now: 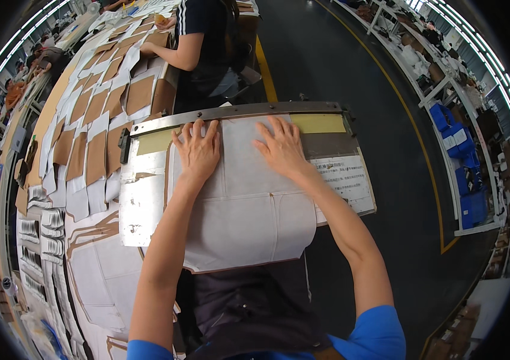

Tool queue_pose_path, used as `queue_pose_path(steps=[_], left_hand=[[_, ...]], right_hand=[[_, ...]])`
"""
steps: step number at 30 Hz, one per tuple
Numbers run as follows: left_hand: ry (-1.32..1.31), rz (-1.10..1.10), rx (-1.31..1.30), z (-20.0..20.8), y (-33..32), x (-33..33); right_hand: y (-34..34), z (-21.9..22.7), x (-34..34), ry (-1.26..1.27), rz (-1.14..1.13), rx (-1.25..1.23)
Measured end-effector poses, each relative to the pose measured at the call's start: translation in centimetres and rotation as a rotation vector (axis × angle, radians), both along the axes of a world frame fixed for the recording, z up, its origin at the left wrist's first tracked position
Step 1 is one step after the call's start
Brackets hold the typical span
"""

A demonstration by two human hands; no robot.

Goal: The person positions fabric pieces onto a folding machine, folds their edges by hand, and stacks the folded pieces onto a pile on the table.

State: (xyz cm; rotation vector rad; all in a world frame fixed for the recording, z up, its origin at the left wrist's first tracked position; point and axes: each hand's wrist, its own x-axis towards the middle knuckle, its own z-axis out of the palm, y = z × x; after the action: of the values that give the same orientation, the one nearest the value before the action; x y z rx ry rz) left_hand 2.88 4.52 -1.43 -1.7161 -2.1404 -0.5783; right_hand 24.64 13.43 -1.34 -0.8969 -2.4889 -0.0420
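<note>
Pale panel, brown edging, lies just nearside of the metal bar. Far part flat on the work bed, near part bending down over the bed's front edge toward the person. Can't tell if its far edge tucks under the bar.

Left hand: palm down on the panel, fingers spread, slightly bent, tips just short of the bar. Right hand: same pose, right of the left hand, also close to the bar. Neither pinches anything; both look like flat contact.

Handling, my read: light, thin sheet, soft but with some body, since the overhang curves smoothly rather than crumpling. Seam lines likely stiffer than the field; could crease there. Not fragile, but the pale face may mark. Probably slides easily on the metal plate showing left, nearside of the bar.

Hold: flat spread fingers near the bar for control; for lifting, both side edges, so the overhang doesn't drag it off square. One-corner grip would likely twist it.

Yellow strip sits right against the bar, right of the panel; printed sheet nearside of that.
</note>
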Motion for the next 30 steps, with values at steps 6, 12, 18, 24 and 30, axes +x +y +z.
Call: queue_pose_path(steps=[6, 12, 18, 24, 30], left_hand=[[-0.061, -0.124, 0.089, 0.1, -0.3, -0.2], [-0.139, -0.225, 0.004, -0.1, -2.0, -2.3], [-0.084, -0.105, -0.046, 0.1, -2.5, -1.3], [-0.123, -0.091, -0.052, 0.4, -2.6, -1.1], [-0.055, -0.107, -0.029, 0.1, -2.5, -1.3]], right_hand=[[0.5, -0.5, 0.4, -0.048, -0.020, 0.011], [0.3, -0.6, 0.6, -0.065, -0.038, 0.028], [0.3, -0.2, 0.8, -0.068, -0.023, 0.049], [0.0, 0.1, 0.7, -0.034, -0.003, 0.051], [0.3, 0.6, 0.6, 0.022, 0.028, -0.033]])
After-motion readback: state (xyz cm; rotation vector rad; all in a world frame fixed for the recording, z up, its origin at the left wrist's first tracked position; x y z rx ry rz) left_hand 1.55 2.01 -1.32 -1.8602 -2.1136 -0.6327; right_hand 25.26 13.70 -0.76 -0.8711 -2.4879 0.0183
